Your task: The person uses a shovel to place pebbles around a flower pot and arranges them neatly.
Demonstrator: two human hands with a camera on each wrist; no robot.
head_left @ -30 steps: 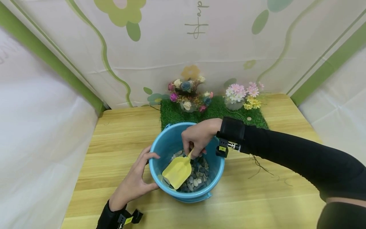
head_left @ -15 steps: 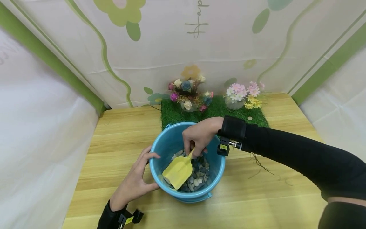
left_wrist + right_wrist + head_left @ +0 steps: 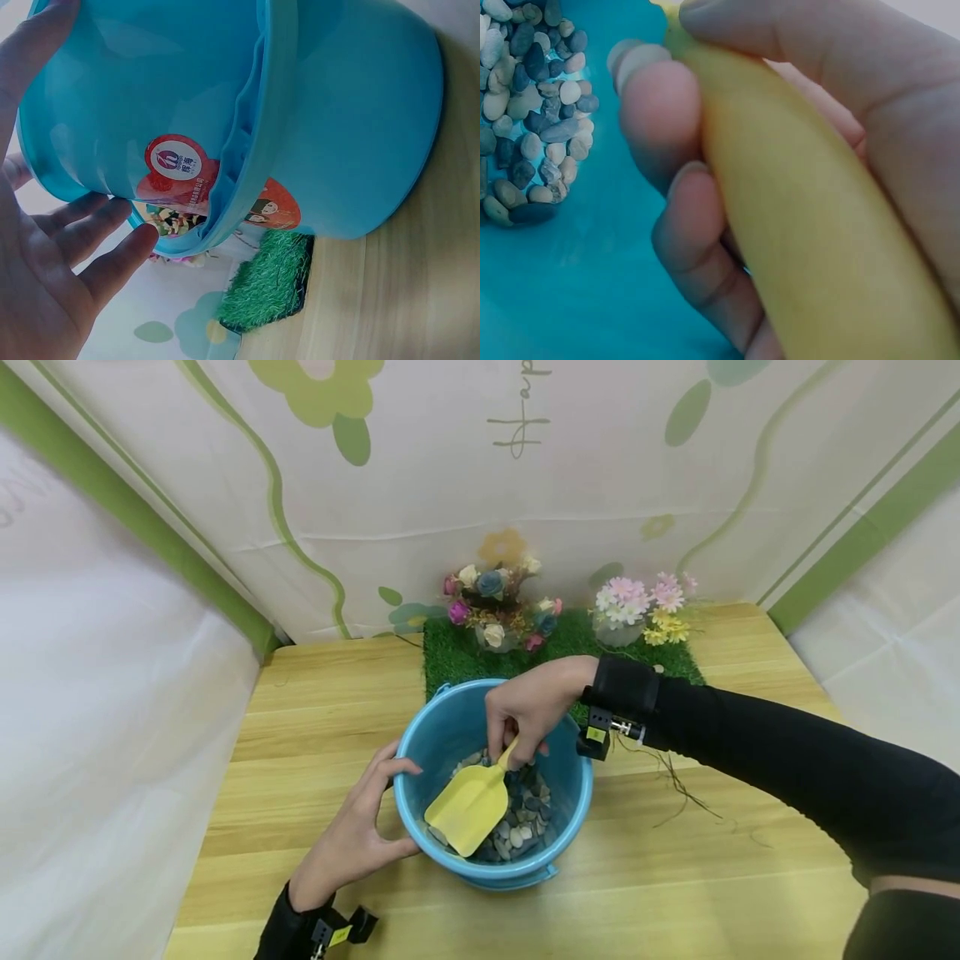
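While my left hand [image 3: 358, 832] holds the blue bucket [image 3: 448, 727] at its left side, forefinger hooked over the rim, thumb spread apart, my right hand [image 3: 534, 706] has its fingers curled round the handle of the yellow scoop [image 3: 468, 810], inside, blade over pebbles [image 3: 517, 837]. Beyond: green turf mat [image 3: 574, 635], two flower arrangements [image 3: 493, 597], printed curtain [image 3: 420, 468].

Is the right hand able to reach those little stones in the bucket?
Probably yes: the bucket is open on top, and the right hand reaches in, gripping the yellow scoop. The scoop hides some stones, but many lie uncovered.
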